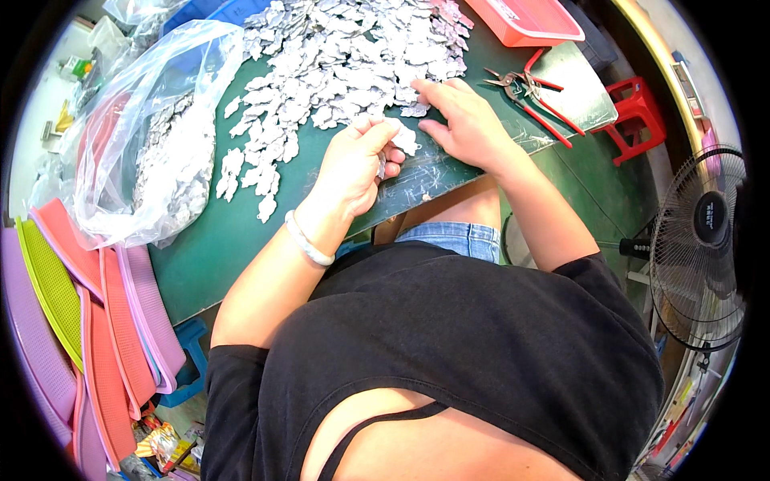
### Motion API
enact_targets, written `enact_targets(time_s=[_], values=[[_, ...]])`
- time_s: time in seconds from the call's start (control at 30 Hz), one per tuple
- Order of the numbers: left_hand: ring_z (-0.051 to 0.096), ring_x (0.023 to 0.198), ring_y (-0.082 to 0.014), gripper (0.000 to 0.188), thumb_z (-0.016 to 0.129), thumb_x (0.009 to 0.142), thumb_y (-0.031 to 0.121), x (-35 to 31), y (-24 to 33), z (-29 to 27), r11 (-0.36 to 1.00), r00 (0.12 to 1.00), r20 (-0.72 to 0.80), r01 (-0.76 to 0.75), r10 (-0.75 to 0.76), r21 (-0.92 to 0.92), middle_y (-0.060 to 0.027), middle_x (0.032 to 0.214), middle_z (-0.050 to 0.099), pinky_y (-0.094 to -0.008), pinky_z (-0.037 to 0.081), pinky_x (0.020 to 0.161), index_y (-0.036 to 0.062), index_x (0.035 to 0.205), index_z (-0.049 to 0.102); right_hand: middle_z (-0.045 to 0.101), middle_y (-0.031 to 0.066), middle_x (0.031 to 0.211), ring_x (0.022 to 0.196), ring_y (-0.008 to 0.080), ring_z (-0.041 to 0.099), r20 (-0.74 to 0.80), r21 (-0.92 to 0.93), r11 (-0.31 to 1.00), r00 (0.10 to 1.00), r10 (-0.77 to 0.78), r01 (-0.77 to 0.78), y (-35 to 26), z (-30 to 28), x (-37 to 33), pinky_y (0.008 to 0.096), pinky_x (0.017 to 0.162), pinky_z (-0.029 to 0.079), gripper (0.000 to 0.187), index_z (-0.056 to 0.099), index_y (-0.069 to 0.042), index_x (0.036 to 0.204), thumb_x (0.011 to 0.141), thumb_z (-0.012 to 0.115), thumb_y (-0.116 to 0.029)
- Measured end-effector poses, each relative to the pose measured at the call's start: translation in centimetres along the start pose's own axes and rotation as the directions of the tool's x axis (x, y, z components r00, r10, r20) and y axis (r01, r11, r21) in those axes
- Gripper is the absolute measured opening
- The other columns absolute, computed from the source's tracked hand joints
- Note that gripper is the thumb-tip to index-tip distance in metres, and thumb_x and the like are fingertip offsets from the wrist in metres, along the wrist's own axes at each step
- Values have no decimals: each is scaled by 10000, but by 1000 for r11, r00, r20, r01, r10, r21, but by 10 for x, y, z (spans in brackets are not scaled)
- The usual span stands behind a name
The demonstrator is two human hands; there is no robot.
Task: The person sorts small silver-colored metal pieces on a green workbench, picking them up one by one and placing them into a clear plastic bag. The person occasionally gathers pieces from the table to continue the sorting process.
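Observation:
My left hand (357,164), with a pale bangle (307,239) at the wrist, is closed around small silvery flat cast pieces. One such piece (406,141) sticks out past the thumb and forefinger, and part of another shows under the curled fingers. My right hand (465,124) rests at the near edge of a big heap of similar pieces (345,56). Its thumb and fingers are apart, and the fingertips are beside a loose silvery piece (415,110). Whether they touch it, I cannot tell.
On the green table (188,276) lie red-handled cutters (536,108) and pliers (531,78), near a red tray (529,32). A clear plastic bag (204,68) of pieces stands left. Coloured plastic baskets (104,345), a red stool (638,120) and a fan (698,248) surround the table.

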State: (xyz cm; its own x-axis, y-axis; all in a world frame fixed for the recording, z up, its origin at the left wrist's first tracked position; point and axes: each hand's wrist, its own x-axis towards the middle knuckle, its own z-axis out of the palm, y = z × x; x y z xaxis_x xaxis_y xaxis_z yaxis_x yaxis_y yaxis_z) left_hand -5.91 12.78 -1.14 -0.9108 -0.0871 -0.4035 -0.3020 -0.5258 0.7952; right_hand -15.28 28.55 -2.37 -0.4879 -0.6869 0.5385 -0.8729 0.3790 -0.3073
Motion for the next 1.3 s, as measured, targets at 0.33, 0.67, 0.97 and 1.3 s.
enact_targets(time_s=[0.33, 0.67, 0.97, 1.3], values=[[576, 684, -185, 143, 488, 833, 132, -5, 7, -3, 990, 996, -21, 79, -82, -113, -98, 785, 571, -294, 508, 582, 32, 932, 513, 592, 108, 736, 708, 243, 567, -62, -16, 997, 995, -74, 73, 4, 4, 3, 299, 623, 462, 365, 517, 22, 1059, 702, 586, -14], [545, 610, -123, 142, 589, 821, 148, -1, 4, -4, 1000, 1000, 13, -10, 10, -11, -45, 766, 583, -221, 456, 533, 60, 922, 541, 631, 77, 807, 719, 147, 583, 185, 647, 658, 917, 353, -384, -9, -5, 12, 235, 675, 448, 396, 493, -17, 1142, 753, 570, -21], [585, 652, -160, 80, 490, 830, 59, -5, 10, -4, 998, 999, -50, 9, -12, -67, -83, 781, 580, -264, 498, 555, 33, 904, 511, 551, 110, 829, 775, 291, 545, -74, -76, 997, 997, 6, -12, 4, 18, 22, 363, 686, 453, 487, 460, -58, 1153, 695, 626, -62], [561, 661, -146, 203, 514, 814, 55, -2, 8, -7, 996, 1000, 4, -10, 11, -85, -69, 793, 566, -250, 472, 565, 45, 1016, 492, 605, 58, 726, 617, 116, 572, 177, 652, 614, 877, 446, -444, 6, 3, 15, 244, 550, 454, 404, 469, 50, 1127, 748, 574, -40]])
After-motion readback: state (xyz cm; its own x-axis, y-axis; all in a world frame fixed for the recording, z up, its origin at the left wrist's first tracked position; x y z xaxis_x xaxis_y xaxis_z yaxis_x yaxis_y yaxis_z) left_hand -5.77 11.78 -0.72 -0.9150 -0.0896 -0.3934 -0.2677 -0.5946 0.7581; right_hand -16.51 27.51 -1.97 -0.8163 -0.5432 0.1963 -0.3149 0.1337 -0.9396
